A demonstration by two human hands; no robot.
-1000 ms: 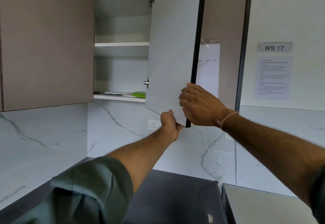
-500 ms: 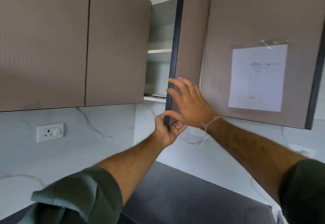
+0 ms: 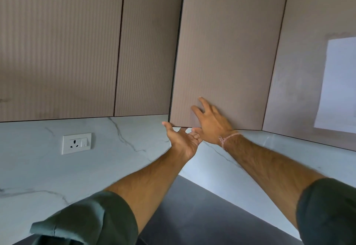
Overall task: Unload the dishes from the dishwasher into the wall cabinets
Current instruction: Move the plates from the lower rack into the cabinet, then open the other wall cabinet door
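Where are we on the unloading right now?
Done: the door looks shut or nearly so. In hand: right hand presses flat on it; left hand is open under its bottom edge, holding nothing. Left: cannot tell; no dishes or dishwasher in view.

The bare left arm point(image 3: 150, 183) and bare right arm point(image 3: 269, 167) reach up and forward, side by side. The left hand point(image 3: 182, 140) is palm up, fingers loose and a bit bent. The right hand point(image 3: 212, 124) is flat, fingers straight and spread. The hands nearly touch. A thin pink thread band point(image 3: 228, 138) circles the right wrist.
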